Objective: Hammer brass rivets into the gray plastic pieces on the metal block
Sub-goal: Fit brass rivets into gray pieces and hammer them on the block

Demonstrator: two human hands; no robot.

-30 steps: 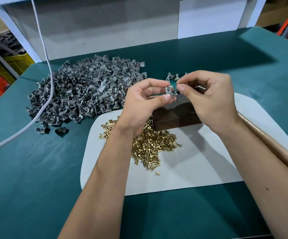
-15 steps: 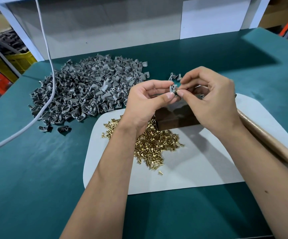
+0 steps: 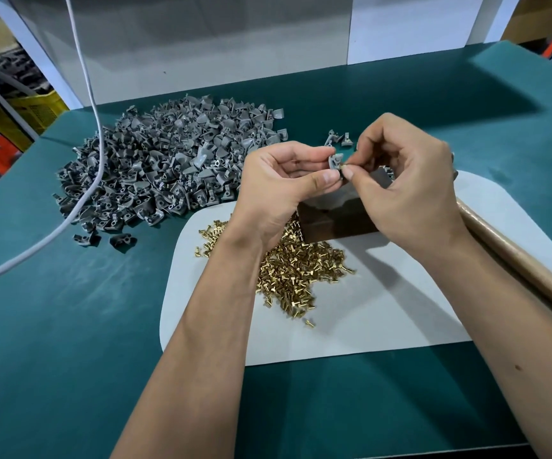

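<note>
Nearby, gray plastic pieces (image 3: 168,167) and brass rivets (image 3: 294,273) lie heaped.

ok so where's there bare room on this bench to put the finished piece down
Bare white mat lies near the person, right of the brass rivets and below the metal block. Bare green table lies left of the mat, below the gray plastic pile. It is crowded around the pile, the rivets and the wooden handle on the mat's right edge.
</note>
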